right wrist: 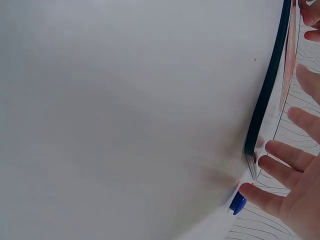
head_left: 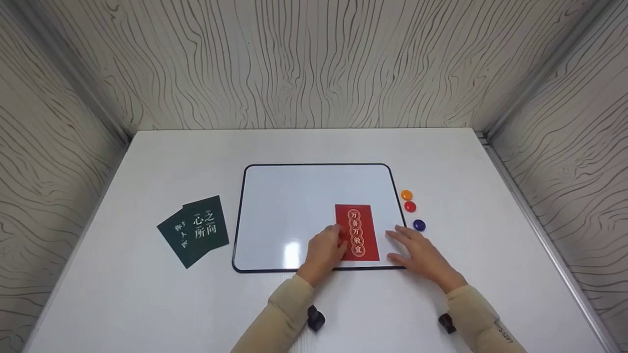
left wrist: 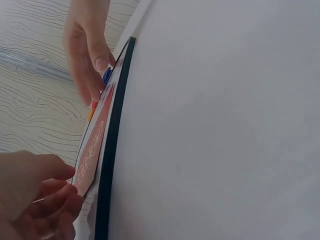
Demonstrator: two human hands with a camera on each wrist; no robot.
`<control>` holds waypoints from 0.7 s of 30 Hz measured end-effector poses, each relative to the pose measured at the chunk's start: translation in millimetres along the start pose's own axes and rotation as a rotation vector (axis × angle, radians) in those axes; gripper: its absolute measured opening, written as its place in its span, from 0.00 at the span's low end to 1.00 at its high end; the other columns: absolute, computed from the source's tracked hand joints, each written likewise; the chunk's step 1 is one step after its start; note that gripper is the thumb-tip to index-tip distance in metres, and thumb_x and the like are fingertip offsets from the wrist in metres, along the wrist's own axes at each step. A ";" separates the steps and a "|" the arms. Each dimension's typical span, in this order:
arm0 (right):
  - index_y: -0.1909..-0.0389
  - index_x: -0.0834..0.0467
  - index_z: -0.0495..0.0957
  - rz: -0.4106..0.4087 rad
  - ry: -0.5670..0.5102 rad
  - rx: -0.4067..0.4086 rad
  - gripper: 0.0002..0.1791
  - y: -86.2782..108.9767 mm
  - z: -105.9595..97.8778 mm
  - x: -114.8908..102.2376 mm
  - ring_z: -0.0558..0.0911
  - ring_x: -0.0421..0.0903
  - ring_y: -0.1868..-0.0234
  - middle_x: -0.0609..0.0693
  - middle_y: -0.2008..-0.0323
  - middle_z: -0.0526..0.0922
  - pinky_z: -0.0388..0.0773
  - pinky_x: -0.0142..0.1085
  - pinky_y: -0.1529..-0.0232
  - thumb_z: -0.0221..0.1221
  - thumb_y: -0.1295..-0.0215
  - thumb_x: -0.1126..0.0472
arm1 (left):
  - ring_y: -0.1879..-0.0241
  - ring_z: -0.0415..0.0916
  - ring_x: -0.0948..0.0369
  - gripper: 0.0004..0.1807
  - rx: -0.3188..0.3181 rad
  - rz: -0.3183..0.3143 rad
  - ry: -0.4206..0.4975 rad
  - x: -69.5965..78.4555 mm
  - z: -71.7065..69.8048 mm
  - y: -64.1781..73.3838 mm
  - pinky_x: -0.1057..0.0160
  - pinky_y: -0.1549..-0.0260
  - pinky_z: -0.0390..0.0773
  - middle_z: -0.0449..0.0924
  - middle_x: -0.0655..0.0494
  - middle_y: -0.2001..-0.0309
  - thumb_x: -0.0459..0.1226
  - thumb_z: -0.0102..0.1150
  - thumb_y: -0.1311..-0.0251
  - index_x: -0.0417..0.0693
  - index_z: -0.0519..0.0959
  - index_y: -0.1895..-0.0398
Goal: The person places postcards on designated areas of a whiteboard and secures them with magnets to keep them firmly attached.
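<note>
Red card (head_left: pixel 360 233): on the near right part of the whiteboard (head_left: pixel 279 211), long sides running near to far, pale characters in linked rings down its middle; whether it lies fully flat cannot be told.
Left hand (head_left: pixel 324 252): at the card's left side, thumb and fingers pinching that edge.
Right hand (head_left: pixel 417 252): right of the card and apart from it, fingers spread and holding nothing, over the board's near right corner; whether the fingertips touch the board cannot be told.
Whiteboard rim: dark, with rounded corners.
Discs: an orange disc (head_left: pixel 406 195) farthest, a red disc (head_left: pixel 410 207) just nearer, a blue disc (head_left: pixel 419 225) nearest, all right of the board.
Green cards: left of the board, the right green card (head_left: pixel 211 225) overlapping the left green card (head_left: pixel 184 242), pale characters on both.
Table (head_left: pixel 162 309): white, under everything.
Sleeves (head_left: pixel 289 301): beige.
</note>
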State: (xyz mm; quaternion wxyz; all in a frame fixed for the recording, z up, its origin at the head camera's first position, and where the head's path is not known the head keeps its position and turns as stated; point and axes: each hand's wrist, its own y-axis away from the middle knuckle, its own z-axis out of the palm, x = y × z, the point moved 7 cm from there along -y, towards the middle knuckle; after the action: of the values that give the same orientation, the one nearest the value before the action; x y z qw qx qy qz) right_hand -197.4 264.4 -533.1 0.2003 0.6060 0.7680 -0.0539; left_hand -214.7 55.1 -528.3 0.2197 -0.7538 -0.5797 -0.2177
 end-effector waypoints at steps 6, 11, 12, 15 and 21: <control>0.34 0.52 0.69 -0.006 -0.009 0.081 0.31 0.6 -5.1 1.5 0.68 0.62 0.31 0.59 0.33 0.70 0.71 0.58 0.36 0.62 0.38 0.51 | 0.63 0.81 0.63 0.10 0.041 0.170 -0.172 5.5 -3.6 1.0 0.69 0.62 0.83 0.82 0.56 0.63 0.42 0.60 0.37 0.48 0.78 0.56; 0.36 0.54 0.70 -0.002 -0.013 0.125 0.29 -0.6 -8.5 4.4 0.71 0.61 0.34 0.59 0.37 0.73 0.72 0.57 0.36 0.62 0.38 0.52 | 0.62 0.77 0.63 0.09 0.084 0.336 -0.345 11.3 -4.2 2.5 0.68 0.61 0.81 0.80 0.59 0.62 0.44 0.61 0.38 0.51 0.81 0.59; 0.36 0.54 0.70 0.002 -0.014 0.129 0.29 -1.0 -8.8 5.5 0.71 0.61 0.34 0.59 0.37 0.74 0.72 0.56 0.36 0.62 0.38 0.52 | 0.61 0.77 0.63 0.09 0.088 0.360 -0.373 12.1 -3.9 2.8 0.67 0.60 0.81 0.79 0.59 0.62 0.44 0.61 0.38 0.52 0.81 0.59; 0.36 0.55 0.70 0.011 -0.021 0.138 0.29 -2.1 -9.7 7.8 0.72 0.60 0.34 0.59 0.38 0.74 0.73 0.55 0.37 0.62 0.37 0.52 | 0.55 0.77 0.63 0.10 0.073 0.407 -0.425 13.6 -1.6 3.4 0.64 0.53 0.80 0.79 0.60 0.57 0.45 0.62 0.39 0.54 0.81 0.57; 0.36 0.56 0.70 0.022 -0.036 0.158 0.28 -3.1 -11.9 10.3 0.72 0.60 0.35 0.60 0.38 0.74 0.74 0.55 0.38 0.61 0.36 0.52 | 0.40 0.74 0.60 0.17 -0.032 0.406 -0.423 12.2 3.8 5.1 0.57 0.39 0.76 0.77 0.59 0.43 0.48 0.60 0.37 0.55 0.79 0.47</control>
State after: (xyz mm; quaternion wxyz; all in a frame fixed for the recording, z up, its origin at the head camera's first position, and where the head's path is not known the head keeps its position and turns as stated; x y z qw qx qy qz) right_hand -205.1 276.8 -526.5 0.1661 0.6272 0.7509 -0.1228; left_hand -206.6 65.6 -524.6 0.1211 -0.8863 -0.4466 -0.0164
